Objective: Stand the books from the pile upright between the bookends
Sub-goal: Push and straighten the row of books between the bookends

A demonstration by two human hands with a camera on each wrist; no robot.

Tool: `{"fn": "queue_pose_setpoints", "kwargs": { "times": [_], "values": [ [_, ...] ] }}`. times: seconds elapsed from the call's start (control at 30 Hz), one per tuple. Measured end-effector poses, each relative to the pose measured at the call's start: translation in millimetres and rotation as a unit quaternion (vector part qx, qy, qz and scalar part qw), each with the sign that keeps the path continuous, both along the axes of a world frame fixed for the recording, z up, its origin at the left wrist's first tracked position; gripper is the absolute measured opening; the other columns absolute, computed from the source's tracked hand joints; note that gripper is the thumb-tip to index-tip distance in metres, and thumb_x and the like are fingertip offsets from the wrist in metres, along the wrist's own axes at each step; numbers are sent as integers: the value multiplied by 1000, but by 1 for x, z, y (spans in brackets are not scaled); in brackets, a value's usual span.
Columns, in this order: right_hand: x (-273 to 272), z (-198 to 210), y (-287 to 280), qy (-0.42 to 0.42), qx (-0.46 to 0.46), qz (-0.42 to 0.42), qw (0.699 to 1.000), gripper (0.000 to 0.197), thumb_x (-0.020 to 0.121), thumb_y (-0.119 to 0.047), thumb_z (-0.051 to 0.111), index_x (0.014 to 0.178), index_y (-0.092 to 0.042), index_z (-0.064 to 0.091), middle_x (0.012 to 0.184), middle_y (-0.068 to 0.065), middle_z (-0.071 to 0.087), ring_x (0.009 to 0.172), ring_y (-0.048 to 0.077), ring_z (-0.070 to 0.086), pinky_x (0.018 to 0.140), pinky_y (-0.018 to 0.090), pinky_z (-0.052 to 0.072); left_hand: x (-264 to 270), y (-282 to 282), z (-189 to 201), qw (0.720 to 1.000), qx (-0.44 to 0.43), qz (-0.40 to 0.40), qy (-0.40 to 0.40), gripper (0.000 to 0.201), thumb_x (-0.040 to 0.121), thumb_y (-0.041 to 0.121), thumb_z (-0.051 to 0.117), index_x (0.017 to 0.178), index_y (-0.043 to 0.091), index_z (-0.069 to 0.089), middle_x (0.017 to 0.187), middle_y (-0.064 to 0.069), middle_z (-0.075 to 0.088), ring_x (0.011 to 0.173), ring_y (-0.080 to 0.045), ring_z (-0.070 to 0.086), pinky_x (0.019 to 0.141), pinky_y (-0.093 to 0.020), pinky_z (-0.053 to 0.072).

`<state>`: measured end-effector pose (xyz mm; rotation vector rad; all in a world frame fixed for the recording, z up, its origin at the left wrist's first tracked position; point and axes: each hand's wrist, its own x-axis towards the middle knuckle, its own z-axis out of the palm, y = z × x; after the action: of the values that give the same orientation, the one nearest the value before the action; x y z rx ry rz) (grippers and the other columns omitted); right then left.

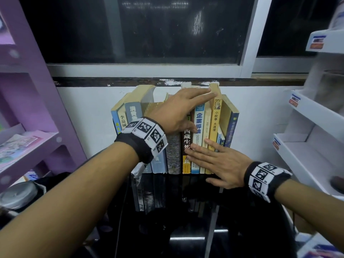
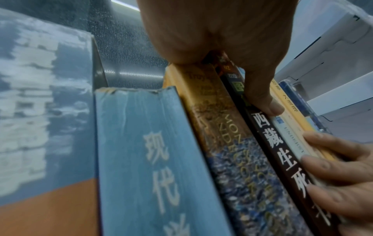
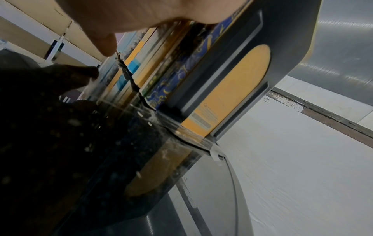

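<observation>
A row of books (image 1: 173,151) stands upright on the glossy black table (image 1: 195,229), spines toward me, backs near the white wall. My left hand (image 1: 186,105) lies over the book tops with straight fingers reaching the tall yellow book (image 1: 214,123). Its thumb (image 2: 266,103) presses the spines beside the black book (image 2: 282,159). My right hand (image 1: 219,164) is flat, and its straight fingers (image 2: 343,167) press the lower spines of the black, white and yellow books. A grey bookend (image 3: 286,39) with an arched cut-out closes the row's right end, beside a dark blue patterned book (image 3: 181,76).
A purple shelf unit (image 1: 37,90) holding papers stands at the left. White shelves (image 1: 307,146) stand at the right. A dark window (image 1: 149,34) sits above the wall behind the books. A grey round object (image 1: 18,194) lies at the lower left.
</observation>
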<state>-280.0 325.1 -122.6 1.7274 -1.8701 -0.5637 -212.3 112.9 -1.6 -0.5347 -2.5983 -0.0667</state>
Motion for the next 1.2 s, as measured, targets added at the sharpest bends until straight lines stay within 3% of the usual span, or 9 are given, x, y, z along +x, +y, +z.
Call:
{"fn": "queue_pose_setpoints", "kwargs": {
  "times": [0.27, 0.67, 1.07, 1.2],
  "values": [
    [-3, 2, -2, -1, 1, -5, 1000, 83, 90, -54, 45, 154, -9, 17, 163, 9, 3, 150, 22, -2, 120, 48, -5, 0, 2, -2, 1000, 3, 9, 9, 99, 70, 26, 83, 151, 27, 26, 155, -1, 31, 142, -21, 26, 114, -40, 28],
    [-3, 3, -3, -8, 5, -12, 1000, 84, 89, -54, 45, 154, -9, 17, 163, 8, 3, 150, 22, -2, 120, 49, -4, -2, 1, -1, 1000, -4, 20, 0, 99, 70, 26, 83, 151, 28, 25, 155, 0, 30, 142, -21, 25, 113, -46, 31],
    [7, 8, -1, -13, 19, -30, 999, 86, 87, -52, 47, 154, -8, 18, 163, 9, 3, 150, 24, -3, 119, 50, -4, -2, -3, -4, 1000, -15, 3, 17, 96, 70, 36, 81, 150, 28, 28, 147, -3, 41, 136, -22, 33, 113, -42, 30],
    [14, 11, 1, -20, 17, -40, 999, 86, 87, -50, 48, 154, -9, 16, 163, 10, 2, 150, 25, -3, 119, 51, -3, -1, -2, -5, 999, -13, -4, 29, 95, 70, 38, 81, 149, 27, 30, 146, -5, 43, 136, -23, 35, 112, -46, 31]
  ]
}}
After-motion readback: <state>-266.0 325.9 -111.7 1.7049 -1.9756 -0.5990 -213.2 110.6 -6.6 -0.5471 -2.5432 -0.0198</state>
